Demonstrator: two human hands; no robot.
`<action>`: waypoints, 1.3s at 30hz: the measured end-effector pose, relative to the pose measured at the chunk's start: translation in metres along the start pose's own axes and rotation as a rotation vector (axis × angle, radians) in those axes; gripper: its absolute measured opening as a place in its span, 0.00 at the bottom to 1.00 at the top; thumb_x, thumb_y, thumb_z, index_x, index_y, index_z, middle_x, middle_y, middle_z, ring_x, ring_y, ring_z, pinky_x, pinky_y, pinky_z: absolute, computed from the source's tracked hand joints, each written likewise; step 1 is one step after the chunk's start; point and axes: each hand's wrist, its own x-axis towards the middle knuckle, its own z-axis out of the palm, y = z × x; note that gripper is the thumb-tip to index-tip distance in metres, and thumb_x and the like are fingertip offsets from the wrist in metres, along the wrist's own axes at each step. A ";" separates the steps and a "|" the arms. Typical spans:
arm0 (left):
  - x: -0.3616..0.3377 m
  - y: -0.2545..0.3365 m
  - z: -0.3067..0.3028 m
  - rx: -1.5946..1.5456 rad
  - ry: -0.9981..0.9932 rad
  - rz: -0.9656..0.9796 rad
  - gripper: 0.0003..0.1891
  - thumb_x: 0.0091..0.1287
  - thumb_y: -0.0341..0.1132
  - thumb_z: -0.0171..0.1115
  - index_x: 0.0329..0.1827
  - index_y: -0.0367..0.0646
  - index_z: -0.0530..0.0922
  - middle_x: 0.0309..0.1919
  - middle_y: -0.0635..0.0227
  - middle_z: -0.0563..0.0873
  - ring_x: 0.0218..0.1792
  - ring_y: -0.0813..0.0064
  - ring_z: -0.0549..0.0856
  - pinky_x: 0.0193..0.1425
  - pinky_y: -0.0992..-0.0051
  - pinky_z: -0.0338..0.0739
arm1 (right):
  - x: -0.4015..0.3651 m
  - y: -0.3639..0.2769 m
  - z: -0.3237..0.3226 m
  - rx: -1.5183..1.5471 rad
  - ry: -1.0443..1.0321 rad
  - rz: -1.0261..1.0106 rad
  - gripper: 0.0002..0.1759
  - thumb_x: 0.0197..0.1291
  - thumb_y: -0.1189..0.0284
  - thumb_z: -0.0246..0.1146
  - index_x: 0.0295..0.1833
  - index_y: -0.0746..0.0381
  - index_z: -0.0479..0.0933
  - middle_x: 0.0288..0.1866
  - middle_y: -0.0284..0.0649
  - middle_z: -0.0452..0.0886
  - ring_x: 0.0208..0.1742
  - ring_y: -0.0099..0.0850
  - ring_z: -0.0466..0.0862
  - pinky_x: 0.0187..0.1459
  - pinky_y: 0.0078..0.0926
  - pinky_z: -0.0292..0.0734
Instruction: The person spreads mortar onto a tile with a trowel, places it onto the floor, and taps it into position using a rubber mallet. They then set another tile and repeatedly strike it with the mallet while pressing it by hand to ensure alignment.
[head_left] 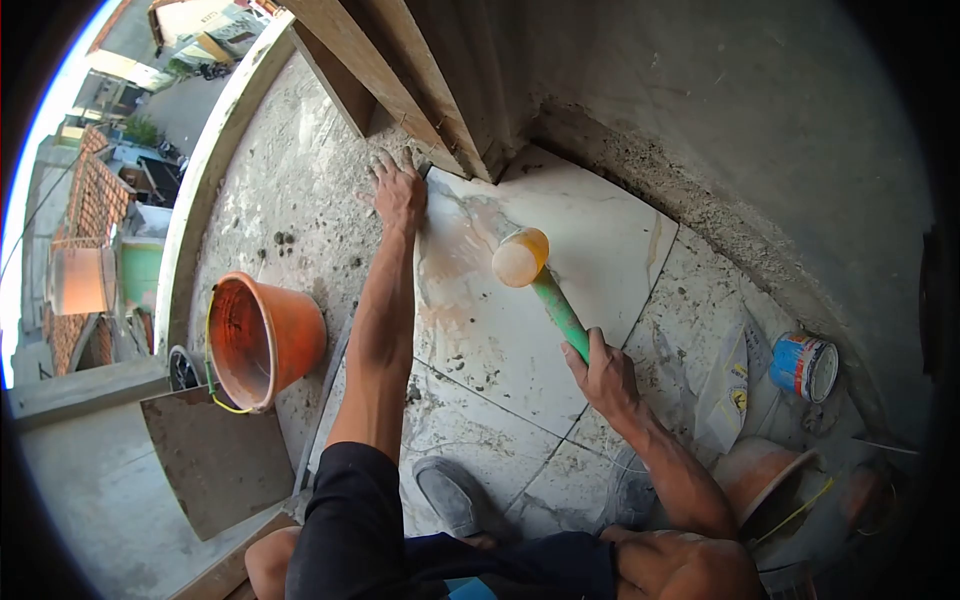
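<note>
My right hand (602, 378) is closed round the green handle of a mallet (520, 256). Its pale yellow head is over a large white marbled tile (540, 330). At the tile's upper left corner, my left hand (397, 190) rests with its fingers spread, beside the rough cement floor (290, 160). Grey smears and crumbs of mortar mark the tile's surface. Whether the mallet head touches the tile I cannot tell.
An orange bucket (290, 335) lies tilted at the left, near a loose grey tile (215, 460). Wooden boards (400, 70) stand at the top. At the right are a blue can (800, 367), a bag (728, 390) and another bucket (765, 480).
</note>
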 end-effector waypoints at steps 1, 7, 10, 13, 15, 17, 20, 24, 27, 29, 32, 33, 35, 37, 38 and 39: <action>-0.001 0.003 0.001 -0.002 0.002 0.000 0.35 0.72 0.57 0.30 0.72 0.39 0.55 0.72 0.54 0.57 0.74 0.55 0.51 0.71 0.39 0.35 | -0.001 0.001 -0.003 -0.001 0.002 -0.002 0.20 0.65 0.57 0.56 0.35 0.64 0.65 0.18 0.51 0.76 0.22 0.51 0.80 0.21 0.43 0.72; -0.021 -0.001 0.002 -0.029 0.357 0.111 0.34 0.71 0.56 0.37 0.68 0.34 0.62 0.70 0.51 0.60 0.72 0.54 0.58 0.72 0.43 0.37 | 0.000 0.002 -0.007 -0.190 -0.062 0.082 0.20 0.65 0.55 0.55 0.39 0.64 0.66 0.23 0.56 0.78 0.25 0.55 0.79 0.24 0.46 0.71; -0.081 -0.007 0.006 0.012 0.181 -0.019 0.41 0.70 0.60 0.36 0.71 0.29 0.53 0.73 0.47 0.52 0.74 0.52 0.50 0.75 0.53 0.37 | 0.001 0.016 -0.014 -0.019 -0.048 0.017 0.20 0.65 0.56 0.55 0.42 0.64 0.68 0.25 0.55 0.78 0.27 0.55 0.79 0.26 0.45 0.71; -0.142 -0.042 -0.017 -0.005 0.075 0.054 0.43 0.69 0.62 0.34 0.71 0.29 0.51 0.73 0.47 0.47 0.75 0.54 0.44 0.75 0.55 0.35 | -0.021 0.039 -0.007 0.197 -0.100 0.166 0.19 0.65 0.58 0.56 0.43 0.65 0.69 0.26 0.53 0.78 0.27 0.54 0.79 0.28 0.43 0.70; -0.156 -0.073 -0.034 0.052 0.049 0.002 0.43 0.69 0.62 0.34 0.72 0.30 0.49 0.74 0.48 0.47 0.75 0.54 0.44 0.75 0.55 0.35 | -0.034 0.025 -0.014 0.303 -0.164 0.334 0.19 0.63 0.59 0.58 0.40 0.66 0.70 0.24 0.52 0.77 0.27 0.51 0.80 0.29 0.42 0.71; -0.153 -0.092 -0.043 0.089 0.087 0.028 0.42 0.69 0.63 0.35 0.73 0.33 0.50 0.73 0.49 0.50 0.75 0.54 0.47 0.75 0.52 0.36 | -0.047 0.037 -0.005 0.126 0.088 0.066 0.16 0.61 0.62 0.61 0.35 0.66 0.71 0.18 0.44 0.70 0.20 0.42 0.76 0.25 0.38 0.69; -0.135 -0.108 -0.051 0.045 0.065 -0.039 0.42 0.69 0.63 0.34 0.73 0.34 0.50 0.73 0.48 0.52 0.74 0.52 0.51 0.74 0.51 0.40 | -0.066 0.019 -0.023 0.083 0.044 -0.039 0.16 0.58 0.63 0.63 0.34 0.66 0.71 0.20 0.49 0.75 0.22 0.46 0.79 0.26 0.38 0.71; -0.120 -0.126 -0.056 0.062 -0.056 -0.069 0.39 0.70 0.61 0.34 0.73 0.38 0.51 0.72 0.49 0.55 0.73 0.52 0.53 0.73 0.51 0.45 | -0.079 0.021 -0.031 0.080 -0.039 -0.152 0.16 0.54 0.64 0.66 0.32 0.65 0.70 0.20 0.49 0.76 0.24 0.48 0.79 0.27 0.40 0.72; -0.121 -0.125 -0.058 0.074 -0.029 -0.074 0.38 0.70 0.61 0.33 0.73 0.40 0.53 0.72 0.50 0.56 0.73 0.52 0.54 0.73 0.50 0.45 | -0.070 0.042 -0.021 -0.187 -0.155 -0.158 0.16 0.54 0.64 0.65 0.32 0.65 0.70 0.21 0.50 0.77 0.24 0.49 0.79 0.26 0.41 0.72; -0.122 -0.125 -0.056 0.058 -0.035 -0.074 0.38 0.70 0.61 0.33 0.73 0.40 0.53 0.72 0.50 0.56 0.73 0.52 0.54 0.73 0.50 0.44 | -0.070 0.042 -0.022 -0.153 -0.168 -0.142 0.16 0.54 0.64 0.64 0.33 0.65 0.70 0.22 0.52 0.78 0.25 0.51 0.80 0.25 0.43 0.72; -0.123 -0.127 -0.056 0.051 -0.036 -0.086 0.38 0.70 0.61 0.33 0.73 0.39 0.53 0.72 0.50 0.55 0.73 0.52 0.53 0.74 0.50 0.42 | -0.072 0.036 -0.027 -0.025 -0.155 -0.159 0.16 0.55 0.63 0.64 0.34 0.66 0.70 0.23 0.52 0.78 0.26 0.52 0.80 0.26 0.44 0.73; -0.120 -0.126 -0.056 0.056 -0.033 -0.087 0.39 0.70 0.61 0.33 0.73 0.38 0.53 0.72 0.50 0.55 0.73 0.52 0.52 0.74 0.50 0.41 | -0.071 0.046 -0.021 -0.077 -0.139 -0.154 0.16 0.56 0.62 0.64 0.34 0.65 0.70 0.23 0.52 0.78 0.26 0.52 0.80 0.26 0.43 0.72; -0.123 -0.126 -0.056 0.054 -0.039 -0.100 0.39 0.70 0.61 0.32 0.73 0.38 0.52 0.72 0.49 0.56 0.73 0.52 0.52 0.74 0.50 0.40 | -0.074 0.048 -0.021 -0.131 -0.133 -0.144 0.16 0.56 0.62 0.64 0.34 0.65 0.71 0.22 0.51 0.77 0.25 0.51 0.80 0.25 0.42 0.72; -0.119 -0.125 -0.056 0.048 -0.021 -0.089 0.38 0.70 0.61 0.32 0.73 0.38 0.52 0.72 0.49 0.56 0.73 0.53 0.52 0.74 0.49 0.39 | -0.067 0.037 -0.030 -0.111 -0.112 -0.135 0.17 0.57 0.61 0.64 0.34 0.65 0.71 0.21 0.51 0.77 0.24 0.51 0.80 0.24 0.42 0.72; -0.123 -0.127 -0.057 0.051 -0.033 -0.096 0.38 0.70 0.61 0.32 0.73 0.38 0.52 0.72 0.49 0.56 0.73 0.53 0.52 0.74 0.49 0.39 | -0.070 0.033 -0.033 -0.068 -0.102 -0.182 0.18 0.57 0.61 0.64 0.34 0.65 0.70 0.21 0.52 0.77 0.24 0.51 0.80 0.24 0.42 0.72; -0.123 -0.127 -0.057 0.052 -0.027 -0.095 0.39 0.70 0.61 0.32 0.73 0.38 0.52 0.72 0.50 0.56 0.74 0.53 0.52 0.74 0.50 0.39 | -0.074 0.039 -0.030 -0.071 -0.108 -0.171 0.18 0.57 0.61 0.64 0.34 0.65 0.70 0.21 0.52 0.77 0.24 0.51 0.80 0.24 0.42 0.72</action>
